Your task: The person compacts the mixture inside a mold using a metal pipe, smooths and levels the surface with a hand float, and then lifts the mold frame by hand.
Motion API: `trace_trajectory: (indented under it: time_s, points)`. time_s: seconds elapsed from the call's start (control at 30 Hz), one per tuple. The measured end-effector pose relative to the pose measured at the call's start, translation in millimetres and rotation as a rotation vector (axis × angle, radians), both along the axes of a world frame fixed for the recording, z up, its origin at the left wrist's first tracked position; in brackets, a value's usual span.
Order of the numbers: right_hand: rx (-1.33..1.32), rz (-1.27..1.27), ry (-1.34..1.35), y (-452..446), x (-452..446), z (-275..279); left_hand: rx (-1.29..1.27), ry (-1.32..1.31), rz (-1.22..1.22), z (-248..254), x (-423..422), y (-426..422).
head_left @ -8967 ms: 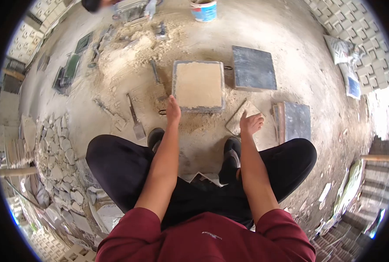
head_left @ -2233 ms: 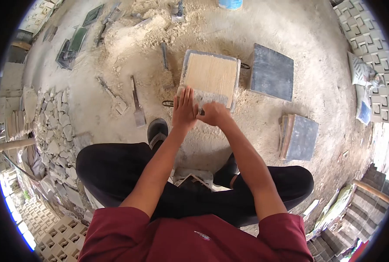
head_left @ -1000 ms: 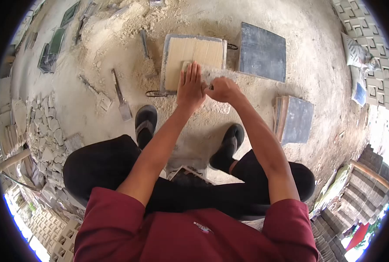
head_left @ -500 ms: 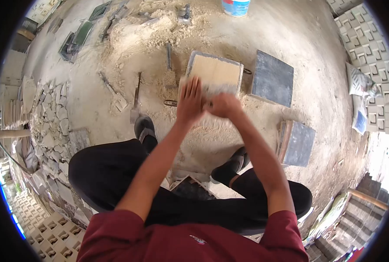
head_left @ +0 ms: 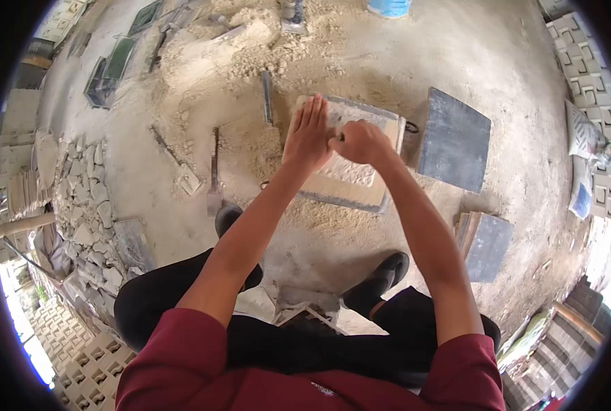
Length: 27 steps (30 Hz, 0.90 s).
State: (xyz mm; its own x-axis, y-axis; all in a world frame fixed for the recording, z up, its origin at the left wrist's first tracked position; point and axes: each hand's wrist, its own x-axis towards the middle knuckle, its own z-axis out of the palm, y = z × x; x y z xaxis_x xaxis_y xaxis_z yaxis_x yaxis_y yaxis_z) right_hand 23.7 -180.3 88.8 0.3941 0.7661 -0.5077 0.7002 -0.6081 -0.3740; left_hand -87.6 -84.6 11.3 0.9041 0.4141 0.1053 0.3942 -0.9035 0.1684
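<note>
In front of my feet lies a square mould point(head_left: 346, 203) with a grey rim and pale, sandy material inside. My left hand point(head_left: 310, 135) is over the mould's left part, fingers stretched out and palm down. Close beside it, my right hand point(head_left: 363, 142) is curled closed above the middle. A small dark bit shows by its thumb, but what it grips is hidden. Under and below the hands, the pale fill point(head_left: 350, 171) has a rough, lumpy patch, with smoother tan material nearer me. A ring handle point(head_left: 411, 127) sticks out on the mould's right side.
A dark square plate point(head_left: 455, 140) lies to the right, with stacked tiles point(head_left: 487, 246) nearer me. Left of the mould are a trowel point(head_left: 214, 198) and another flat tool point(head_left: 187, 179). A sand heap point(head_left: 243, 51) and a blue bucket point(head_left: 389, 7) are farther off; broken pieces point(head_left: 86, 212) lie left.
Both hands have moved forward over the mould, away from my body. A rough patch now shows where the hands were. The view has shifted slightly.
</note>
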Motion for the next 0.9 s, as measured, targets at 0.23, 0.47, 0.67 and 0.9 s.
trace_trajectory:
  time_s: [0.23,0.47,0.67,0.9]
  points:
    - [-0.108,-0.005,0.060,-36,-64,17,-0.053,0.028,0.026,-2,-68,-44]
    - [-0.099,0.070,0.034,-109,-161,-11,-0.116,0.044,0.030,-9,-170,-121]
    - [-0.080,0.023,-0.097,-141,-126,37,-0.115,-0.058,-0.001,25,-118,-141]
    - [0.096,-0.065,-0.253,-76,35,48,0.049,-0.148,-0.082,39,61,-60]
